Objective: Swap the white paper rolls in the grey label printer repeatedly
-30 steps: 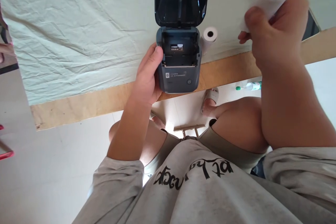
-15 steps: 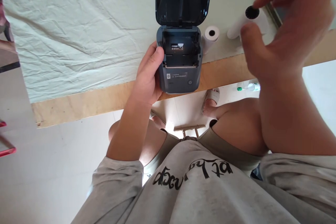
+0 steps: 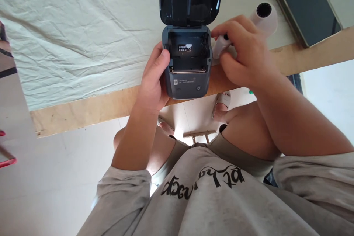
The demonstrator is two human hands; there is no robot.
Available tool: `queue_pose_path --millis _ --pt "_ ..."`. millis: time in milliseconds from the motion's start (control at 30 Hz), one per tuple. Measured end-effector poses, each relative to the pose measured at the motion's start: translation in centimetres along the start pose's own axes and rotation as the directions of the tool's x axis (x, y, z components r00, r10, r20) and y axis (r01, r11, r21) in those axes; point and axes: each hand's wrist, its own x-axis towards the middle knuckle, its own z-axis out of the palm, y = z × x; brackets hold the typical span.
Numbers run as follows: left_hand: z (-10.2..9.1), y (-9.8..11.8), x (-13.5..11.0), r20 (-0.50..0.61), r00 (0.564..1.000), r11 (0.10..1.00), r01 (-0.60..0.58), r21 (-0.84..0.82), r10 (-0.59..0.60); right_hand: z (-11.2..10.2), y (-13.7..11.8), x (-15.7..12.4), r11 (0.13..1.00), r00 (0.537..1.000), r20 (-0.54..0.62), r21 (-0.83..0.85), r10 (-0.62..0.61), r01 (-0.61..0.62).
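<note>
My left hand point(image 3: 155, 77) grips the left side of a dark portable label printer point(image 3: 188, 84), its thumb on the near rim. The printer's black lid point(image 3: 190, 3) stands open, showing a bare inner bay with a small printed sticker. To its right, my right hand point(image 3: 246, 51) has thumb and fingers around a small white paper roll point(image 3: 219, 46); the fingers hide part of the roll. Behind that hand stands a larger white roll point(image 3: 267, 20) with a dark core, partly covered by the fingers.
A dark-screened phone point(image 3: 308, 7) lies at the right of the table. Pale wrinkled cloth point(image 3: 83, 37) covers the tabletop, with a bare wooden edge point(image 3: 83, 107) along the front. Below are my legs, a wooden rung and a red-framed object point(image 3: 8, 162) at far left.
My right hand has moved left from the larger roll to the small roll beside the printer, uncovering the phone. My left hand keeps its hold on the printer.
</note>
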Motion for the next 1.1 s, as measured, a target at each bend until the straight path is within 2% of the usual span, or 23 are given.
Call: queue_pose_path --millis 167,267,400,500,567,633,700,867,1000,1100 --pt "0.2 0.0 -0.1 0.018 1.0 1.0 -0.008 0.024 0.008 0.3 -0.2 -0.3 0.995 0.997 -0.003 -0.06 0.08 -0.08" --pt "-0.1 -0.1 -0.1 0.019 0.999 0.998 -0.04 0.051 0.039 0.5 -0.1 -0.3 0.994 0.997 -0.014 -0.077 0.077 -0.078" --pt "-0.4 -0.3 0.0 0.037 0.998 0.997 -0.05 0.055 0.048 0.0 0.0 -0.3 0.997 0.995 -0.067 -0.019 0.08 -0.081" --pt "-0.5 -0.4 0.1 0.045 0.998 0.998 -0.041 0.053 0.039 -0.9 0.0 -0.1 0.984 0.967 -0.239 0.168 0.093 -0.053" --pt "-0.6 -0.5 0.2 0.041 0.998 0.997 -0.044 0.056 0.041 -1.4 -0.3 0.2 0.955 0.914 -0.399 0.293 0.072 0.053" --pt "-0.5 -0.5 0.2 0.032 0.998 0.997 -0.049 0.06 0.047 -1.6 -0.9 0.4 0.929 0.876 -0.481 0.337 0.031 0.152" --pt "-0.4 -0.6 0.1 0.007 0.998 0.997 -0.059 0.058 0.059 -1.4 -2.0 0.4 0.927 0.892 -0.451 0.328 -0.014 0.181" --pt "-0.1 -0.7 -0.1 -0.015 0.996 0.994 -0.09 0.064 0.092 -0.2 -4.6 0.3 0.96 0.96 -0.239 0.197 -0.149 0.198" --pt "0.2 -0.4 -0.3 -0.026 0.996 0.993 -0.089 0.084 0.091 0.4 -4.7 0.5 0.992 0.982 -0.141 -0.003 -0.123 0.124" --pt "0.2 -0.3 -0.3 -0.014 0.995 0.992 -0.094 0.079 0.095 0.7 -4.2 0.8 0.993 0.985 -0.126 -0.027 -0.119 0.116"
